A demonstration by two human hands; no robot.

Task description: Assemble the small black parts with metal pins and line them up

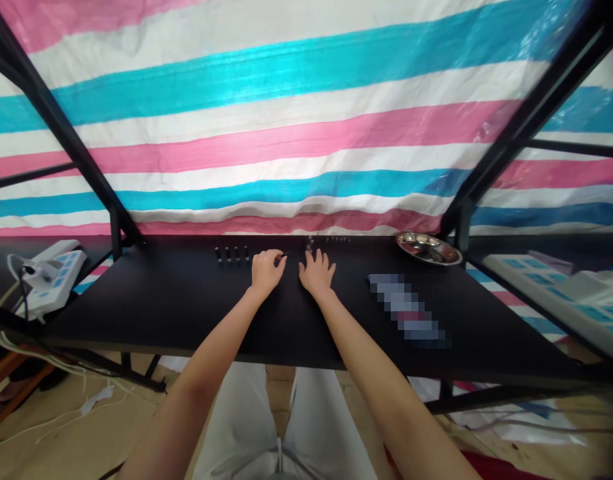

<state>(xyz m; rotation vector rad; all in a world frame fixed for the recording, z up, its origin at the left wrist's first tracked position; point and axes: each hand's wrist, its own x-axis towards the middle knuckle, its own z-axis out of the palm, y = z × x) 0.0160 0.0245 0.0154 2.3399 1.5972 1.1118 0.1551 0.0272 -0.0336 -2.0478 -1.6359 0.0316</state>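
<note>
On the black table, my left hand [267, 271] has its thumb and forefinger closed together, with a small dark tip at the fingertips that I cannot make out. Just left of it stand several short black cylinders with silvery tops [227, 254] in a row. My right hand [317, 272] lies palm down with its fingers spread. Beyond its fingertips is a small cluster of shiny metal pieces [310, 243]. Farther right, several tiny metal pieces [339, 240] form a line near the table's back edge.
A round steel dish [429, 249] sits at the back right of the table [161, 300]. In front of it lies a blurred-out oblong object [406, 310]. Power strips [53, 283] rest on the left side surface. Black frame posts and a striped sheet [286, 147] stand behind.
</note>
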